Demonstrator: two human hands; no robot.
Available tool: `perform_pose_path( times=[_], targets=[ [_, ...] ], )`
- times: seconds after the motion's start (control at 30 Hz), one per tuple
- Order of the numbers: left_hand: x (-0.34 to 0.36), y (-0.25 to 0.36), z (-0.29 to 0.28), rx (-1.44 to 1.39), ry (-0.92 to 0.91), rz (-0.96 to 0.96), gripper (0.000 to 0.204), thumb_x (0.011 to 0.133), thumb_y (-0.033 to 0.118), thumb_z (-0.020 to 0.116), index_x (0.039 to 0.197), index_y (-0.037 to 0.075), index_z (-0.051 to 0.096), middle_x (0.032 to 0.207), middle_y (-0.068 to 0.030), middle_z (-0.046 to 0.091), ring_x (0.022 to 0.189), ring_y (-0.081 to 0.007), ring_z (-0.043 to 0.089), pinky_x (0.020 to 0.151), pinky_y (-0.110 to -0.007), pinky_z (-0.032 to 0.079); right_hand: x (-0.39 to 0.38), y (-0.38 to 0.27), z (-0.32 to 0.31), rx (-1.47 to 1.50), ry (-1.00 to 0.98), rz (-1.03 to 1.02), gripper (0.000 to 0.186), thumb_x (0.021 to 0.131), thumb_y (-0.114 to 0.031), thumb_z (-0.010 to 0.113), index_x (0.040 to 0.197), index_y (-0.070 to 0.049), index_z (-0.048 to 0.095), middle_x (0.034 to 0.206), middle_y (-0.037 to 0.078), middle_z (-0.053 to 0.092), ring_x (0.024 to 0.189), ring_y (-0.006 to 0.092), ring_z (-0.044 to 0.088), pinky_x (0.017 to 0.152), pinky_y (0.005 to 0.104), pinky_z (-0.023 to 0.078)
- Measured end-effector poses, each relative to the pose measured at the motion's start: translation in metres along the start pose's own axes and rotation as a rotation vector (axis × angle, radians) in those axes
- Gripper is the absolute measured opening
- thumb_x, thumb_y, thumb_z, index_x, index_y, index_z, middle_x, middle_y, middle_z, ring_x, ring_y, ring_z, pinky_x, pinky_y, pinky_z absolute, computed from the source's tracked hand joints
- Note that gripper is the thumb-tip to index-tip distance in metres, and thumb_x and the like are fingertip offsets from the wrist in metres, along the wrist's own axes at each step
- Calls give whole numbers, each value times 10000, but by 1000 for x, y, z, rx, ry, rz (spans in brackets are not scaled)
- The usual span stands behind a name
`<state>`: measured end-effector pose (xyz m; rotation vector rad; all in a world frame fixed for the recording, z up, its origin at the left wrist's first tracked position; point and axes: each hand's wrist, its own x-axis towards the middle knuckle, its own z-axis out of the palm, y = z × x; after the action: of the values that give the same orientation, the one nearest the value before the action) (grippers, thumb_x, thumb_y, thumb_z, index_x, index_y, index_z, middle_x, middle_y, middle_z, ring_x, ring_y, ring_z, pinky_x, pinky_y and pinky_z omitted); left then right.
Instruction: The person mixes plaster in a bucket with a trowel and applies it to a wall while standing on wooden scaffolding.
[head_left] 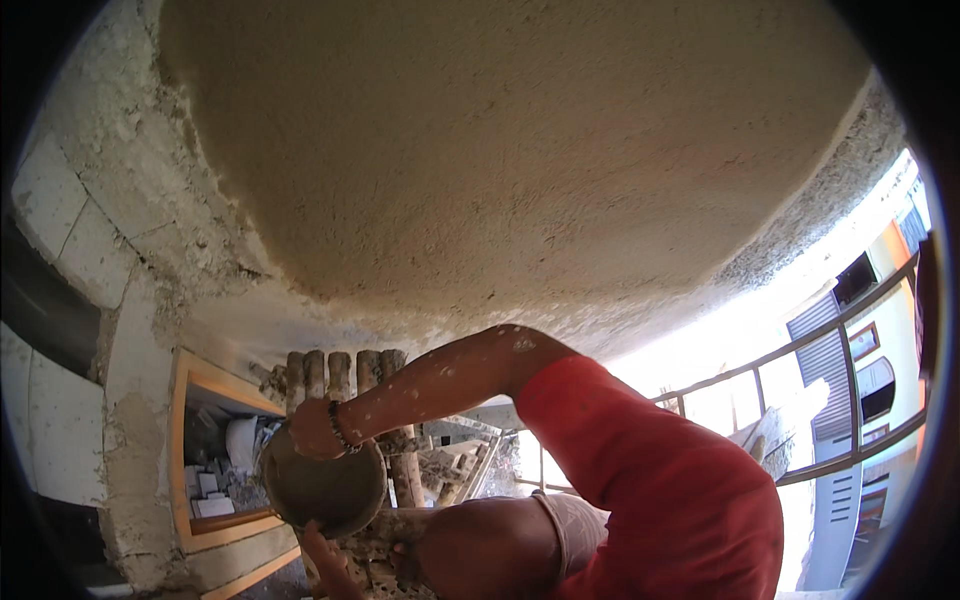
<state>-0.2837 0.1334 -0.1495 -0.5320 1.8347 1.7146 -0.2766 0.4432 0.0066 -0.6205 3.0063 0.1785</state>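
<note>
Rough sandy-brown plastered wall (pixel 500 140) fills the whole top half. At 9 o'clock there's pale block masonry (pixel 60 230) with mortar smears. A wood-framed opening (pixel 185 400) sits around 8. Metal railing (pixel 850 400) and sunlit building fronts (pixel 870 340) glare at 4 o'clock.

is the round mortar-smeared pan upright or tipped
Tipped: the round mortar-smeared pan shows its hollow inside toward the camera, gripped at the rim by the right hand.
</note>
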Motion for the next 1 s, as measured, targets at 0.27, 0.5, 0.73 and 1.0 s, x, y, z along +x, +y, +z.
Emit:
perform_pose_path(
  times=[0.27, 0.5, 0.73, 1.0],
  targets=[
    [13, -15, 121, 61, -72, 307, 383, 776, 161, 648, 1129, 36, 573, 1019, -86, 591, 871, -170, 579, 756, -360, 509, -7, -29, 89, -51, -284, -185, 259, 843, -289, 638, 999, -128, 768, 984, 82, 740, 942, 248, 705, 758, 406, 571],
    [-7, 27, 201, -59, -252, 174, 410, 765, 144, 638, 1149, 24, 562, 1035, -94, 592, 888, -179, 578, 772, -362, 506, -44, -28, -20, 1, -540, -200, 319, 878, -357, 604, 1028, -119, 754, 1002, 44, 740, 953, 217, 701, 830, 381, 552],
    [-8, 38, 229, -45, -337, 144, 437, 754, 127, 628, 1170, 13, 551, 1051, -102, 593, 904, -188, 577, 787, -364, 503, -32, -2, -27, 46, -369, 65, 310, 887, -346, 592, 1014, -101, 734, 972, 49, 731, 917, 210, 695, 807, 374, 550],
    [-4, 43, 224, -37, -362, 129, 469, 742, 108, 616, 1193, -1, 539, 1070, -111, 594, 923, -198, 576, 805, -366, 500, 29, -7, 59, 164, -247, 111, 287, 893, -318, 582, 989, -79, 710, 928, 62, 718, 867, 206, 689, 762, 368, 551]
  ],
)
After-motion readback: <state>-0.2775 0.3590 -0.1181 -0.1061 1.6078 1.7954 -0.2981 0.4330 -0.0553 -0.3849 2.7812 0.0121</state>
